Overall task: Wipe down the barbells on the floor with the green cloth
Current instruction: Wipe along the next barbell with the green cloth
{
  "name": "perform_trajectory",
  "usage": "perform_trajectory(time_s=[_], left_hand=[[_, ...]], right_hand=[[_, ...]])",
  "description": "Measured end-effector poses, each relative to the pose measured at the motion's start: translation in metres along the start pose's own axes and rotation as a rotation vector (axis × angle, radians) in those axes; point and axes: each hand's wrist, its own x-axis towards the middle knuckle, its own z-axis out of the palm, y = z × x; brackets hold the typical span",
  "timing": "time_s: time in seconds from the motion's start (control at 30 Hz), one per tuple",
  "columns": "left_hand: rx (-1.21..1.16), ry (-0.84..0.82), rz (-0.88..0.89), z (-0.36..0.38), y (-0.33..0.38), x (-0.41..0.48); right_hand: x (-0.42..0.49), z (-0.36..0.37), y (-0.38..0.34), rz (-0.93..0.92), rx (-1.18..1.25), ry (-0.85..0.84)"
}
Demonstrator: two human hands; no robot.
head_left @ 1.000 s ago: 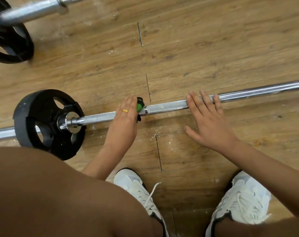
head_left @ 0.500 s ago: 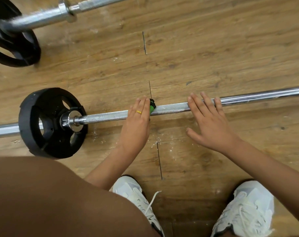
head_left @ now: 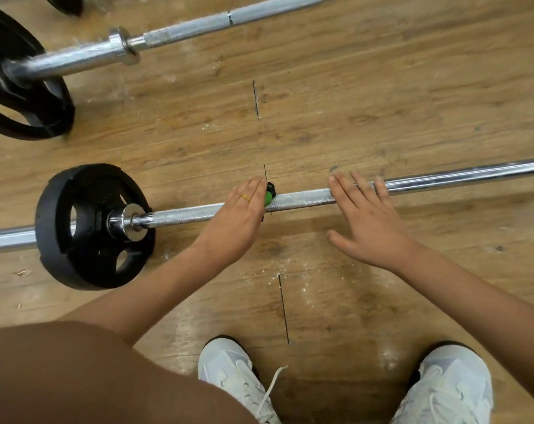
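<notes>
Here, the near barbell point(head_left: 302, 199) lies across the wooden floor point(head_left: 351, 102), with a black plate point(head_left: 57, 249) toward its left end. The left hand point(head_left: 238, 221) lies on the bar to the right of that plate. Its fingers are straight and held close together across the steel, pressing the green cloth point(head_left: 268, 198) against it. Only a small bunch of the cloth shows beside the forefinger, and the thumb is hidden. A thin gold ring point(head_left: 245, 197) sits on one finger. The right hand point(head_left: 369, 221) rests farther right on the same bar, fingers straight and slightly spread over it, thumb stretched out sideways, holding nothing. A second barbell point(head_left: 183, 30) with its own far plate point(head_left: 2, 35) lies beyond, well apart. The left shoe point(head_left: 238, 381) and right shoe point(head_left: 449, 387), both white, stand at the bottom edge, and white dust speckles the boards in front of them.
</notes>
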Motion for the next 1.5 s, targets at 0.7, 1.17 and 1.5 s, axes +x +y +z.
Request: perform_trajectory(time_s=[0.7, 1.17, 1.5], left_hand=[[-0.027, 0.173, -0.203, 0.007, -0.004, 0.038], [0.016, 0.175, -0.162, 0.0, -0.033, 0.052], [0.053, 0.135, -0.017, -0.006, -0.045, 0.064]], right_hand=[[0.069, -0.013, 0.028, -0.003, 0.011, -0.05], [0.102, -0.029, 0.048, -0.11, -0.045, -0.172], [0.118, -0.027, 0.051, -0.085, -0.099, -0.174]])
